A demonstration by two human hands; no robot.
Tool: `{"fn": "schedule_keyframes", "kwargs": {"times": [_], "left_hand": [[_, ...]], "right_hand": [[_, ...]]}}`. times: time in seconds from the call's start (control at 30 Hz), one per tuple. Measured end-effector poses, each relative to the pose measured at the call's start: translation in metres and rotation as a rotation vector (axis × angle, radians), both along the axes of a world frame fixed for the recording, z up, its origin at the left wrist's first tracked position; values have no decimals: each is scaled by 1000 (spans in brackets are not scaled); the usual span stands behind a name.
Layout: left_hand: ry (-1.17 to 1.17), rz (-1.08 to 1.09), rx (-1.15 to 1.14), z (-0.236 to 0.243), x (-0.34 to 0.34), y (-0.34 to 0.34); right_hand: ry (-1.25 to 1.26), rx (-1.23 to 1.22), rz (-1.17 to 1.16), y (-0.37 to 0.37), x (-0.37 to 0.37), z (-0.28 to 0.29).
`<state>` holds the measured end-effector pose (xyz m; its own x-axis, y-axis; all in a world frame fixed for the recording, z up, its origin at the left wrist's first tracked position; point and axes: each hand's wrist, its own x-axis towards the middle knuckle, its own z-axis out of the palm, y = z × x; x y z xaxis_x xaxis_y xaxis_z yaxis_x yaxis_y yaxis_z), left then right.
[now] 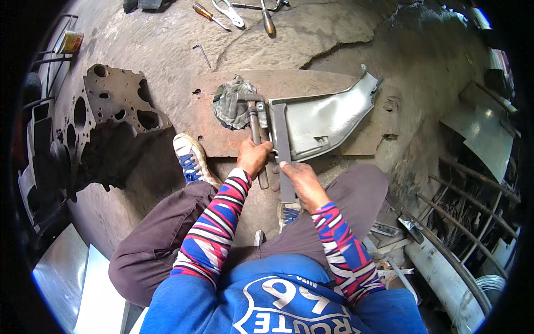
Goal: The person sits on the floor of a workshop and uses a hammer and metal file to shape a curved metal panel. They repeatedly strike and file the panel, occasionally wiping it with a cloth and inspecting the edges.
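My left hand (254,156) is closed around the handle of a hammer (254,118). Its head points away from me, beside a crumpled grey-green cloth (229,106). In my right hand (302,182) is a long, flat, dark grey metal bar (282,132), whose far end lies over the left edge of a bent silver sheet-metal panel (325,119). The panel rests on a rusty metal plate (208,142) on the ground and tapers toward the far right. My fingers hide part of both the handle and the bar.
A large rusty engine block (111,103) stands at the left. Beyond the plate lie a hex key (202,55), a screwdriver (210,15), pliers (229,12) and another wooden-handled tool (268,22). Metal rods (473,211) and sheet scraps (481,131) crowd the right side.
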<state>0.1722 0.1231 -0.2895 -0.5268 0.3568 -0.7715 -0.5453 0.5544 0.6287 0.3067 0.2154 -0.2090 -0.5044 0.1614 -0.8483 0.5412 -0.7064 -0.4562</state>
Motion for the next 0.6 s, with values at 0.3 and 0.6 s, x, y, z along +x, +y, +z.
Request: {"fn": "schedule_keyframes", "kwargs": {"times": [0.3, 0.6], "left_hand": [[-396, 250, 115, 37, 29, 10], [-589, 465, 124, 50, 47, 31]], "right_hand": [[218, 6, -158, 25, 13, 67], [250, 1226, 519, 54, 2, 57]]}}
